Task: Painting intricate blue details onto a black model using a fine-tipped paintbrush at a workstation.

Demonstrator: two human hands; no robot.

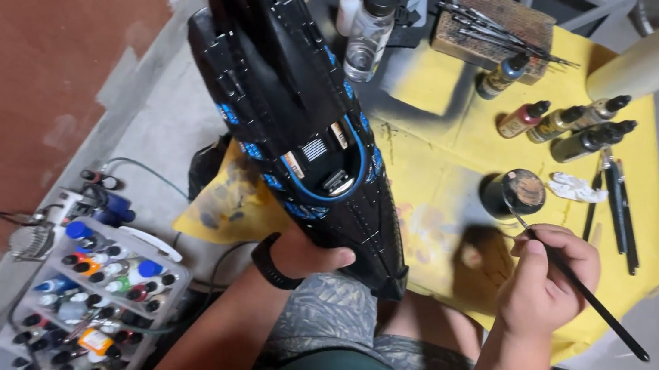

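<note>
Head view: a seated person looks down over their knees at a low table (649,259) with a yellow cover, stained grey and brown from paint.
Left hand: the left hand (310,256) is wrapped tight around the narrow lower end of a long black model (297,111), thumb lying across its side; a dark band sits on that wrist.
Model: it stands up at a slant from the grip, away from the body and over the table's near left corner, probably so its upper face is turned toward the eyes and the brush.
Model surface: hard, glossy black, ribbed and layered, with blue trim, a curved blue line and small pale panels near the middle.
Right hand: the right hand (545,283) pinches a thin black brush (584,288) like a pen, its tip reaching toward a small round dark jar (516,191) just beside the fingers.
Bottles: dropper bottles (569,125) lie on their sides in a loose row beyond the jar; two clear plastic bottles (367,21) stand upright farther back.
Block: a rough brown block (492,27) carries thin dark tools laid across it.
Tray: a clear tray of small paint bottles (100,294) with coloured caps sits on the floor at the left, within arm's reach.
</note>
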